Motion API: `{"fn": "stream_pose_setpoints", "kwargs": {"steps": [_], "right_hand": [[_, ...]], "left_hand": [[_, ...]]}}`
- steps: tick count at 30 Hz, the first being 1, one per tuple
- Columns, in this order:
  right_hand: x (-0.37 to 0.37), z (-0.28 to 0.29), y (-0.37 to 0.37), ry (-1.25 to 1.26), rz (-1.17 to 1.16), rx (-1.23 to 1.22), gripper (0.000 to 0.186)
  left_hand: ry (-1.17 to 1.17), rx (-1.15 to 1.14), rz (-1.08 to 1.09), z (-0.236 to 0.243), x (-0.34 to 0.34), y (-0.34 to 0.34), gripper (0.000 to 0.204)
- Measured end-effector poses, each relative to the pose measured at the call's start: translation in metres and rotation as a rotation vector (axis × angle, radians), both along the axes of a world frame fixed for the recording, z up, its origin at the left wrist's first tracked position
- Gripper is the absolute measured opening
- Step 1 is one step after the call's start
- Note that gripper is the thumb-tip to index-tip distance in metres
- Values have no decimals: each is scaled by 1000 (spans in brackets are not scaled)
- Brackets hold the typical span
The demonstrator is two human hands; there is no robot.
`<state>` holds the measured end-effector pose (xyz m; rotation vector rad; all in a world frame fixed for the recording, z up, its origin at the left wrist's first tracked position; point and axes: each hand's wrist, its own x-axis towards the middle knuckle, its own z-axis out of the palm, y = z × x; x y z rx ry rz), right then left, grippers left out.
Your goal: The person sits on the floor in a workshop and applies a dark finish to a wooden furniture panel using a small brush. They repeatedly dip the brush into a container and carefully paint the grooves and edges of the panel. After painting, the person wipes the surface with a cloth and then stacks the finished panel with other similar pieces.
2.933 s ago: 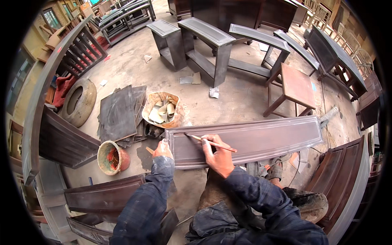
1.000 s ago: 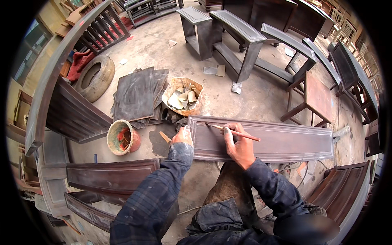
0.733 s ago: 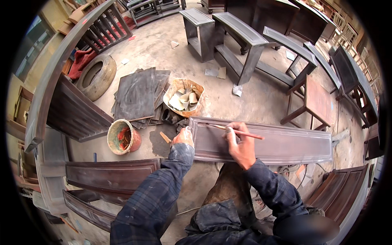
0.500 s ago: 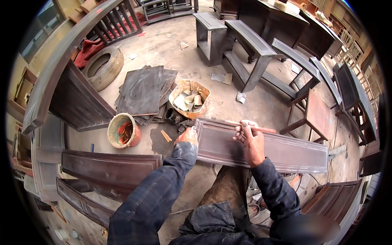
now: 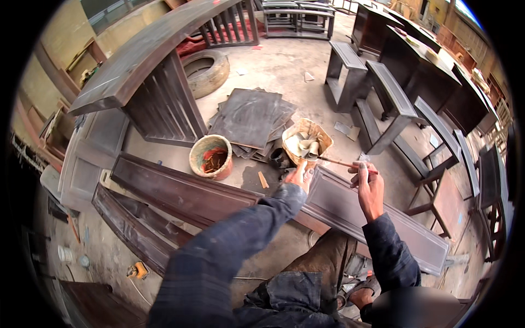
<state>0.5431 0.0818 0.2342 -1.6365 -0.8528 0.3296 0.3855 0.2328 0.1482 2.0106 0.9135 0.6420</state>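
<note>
My left hand (image 5: 298,178) grips the left end of a long dark wooden panel (image 5: 377,214) with a moulded border, which lies slanted across in front of my legs. Above the panel, my right hand (image 5: 368,188) is closed on a thin reddish stick-like tool (image 5: 344,163). Its slim dark end points left, towards the left end of the panel; what kind of tool it is cannot be made out. Just beyond my left hand stands a pale tub (image 5: 327,141) holding curled sheets of what looks like sandpaper.
A stained bucket (image 5: 225,170) stands left of the tub, near stacked dark boards (image 5: 248,117). Other long panels (image 5: 180,188) lie at the left, below a large slatted furniture piece (image 5: 158,104). Dark benches (image 5: 391,90) and a brown stool (image 5: 445,205) stand at the right; a tyre (image 5: 221,76) lies behind.
The view has swung left, so surroundings sit farther right. The panel now slants more, its right end nearer me. The tool has turned, its thin end now reaching left of my right hand.
</note>
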Motion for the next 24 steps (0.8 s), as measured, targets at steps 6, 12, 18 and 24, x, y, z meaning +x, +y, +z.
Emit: {"fn": "stream_pose_setpoints", "kwargs": {"steps": [6,12,18,24], "right_hand": [[3,4,87,-420,48,-144,16],[-16,-66,217,-494,234,-357,23],[-29,-155,299,-767,311,-501,29],[-35,-232,323,-721,300,-669,22]], "left_hand": [[144,868,-134,50,-180,135,47],[535,734,-99,14,-286,130,44],[474,649,-105,16,-274,133,46],[459,592,-111,19,-274,139,46]]}}
